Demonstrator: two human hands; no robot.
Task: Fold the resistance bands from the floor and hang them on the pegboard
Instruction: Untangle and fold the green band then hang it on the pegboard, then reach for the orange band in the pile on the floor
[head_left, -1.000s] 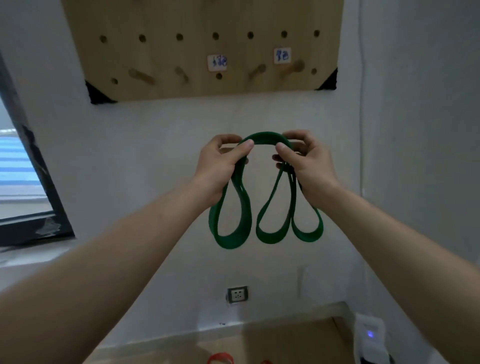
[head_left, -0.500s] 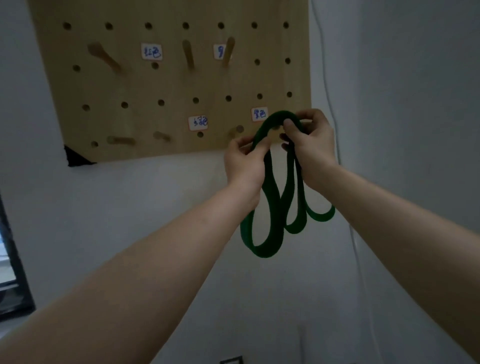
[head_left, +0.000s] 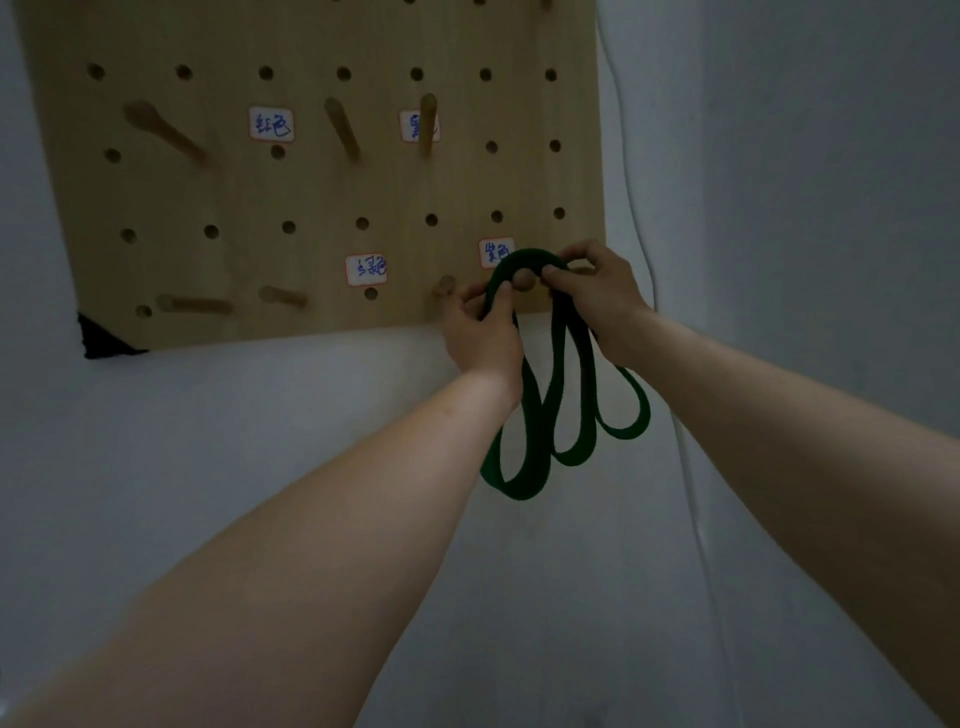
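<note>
A green resistance band (head_left: 537, 431), folded into several hanging loops, is held up against the lower right of the wooden pegboard (head_left: 311, 197). My left hand (head_left: 483, 332) pinches its left side and my right hand (head_left: 597, 296) pinches its right side. The band's top arc curves over the end of a wooden peg (head_left: 522, 279) that shows between my hands. The loops dangle below the board against the white wall.
Several other bare wooden pegs stick out of the board, among them one (head_left: 444, 286) just left of my left hand. White labels with blue writing (head_left: 366, 269) are stuck on the board. A thin white cable (head_left: 631, 171) runs down the wall at right.
Both hands have lifted the folded band from chest height up to the board's lower right, and its top arc now sits around a peg's end. The view has tilted upward.
</note>
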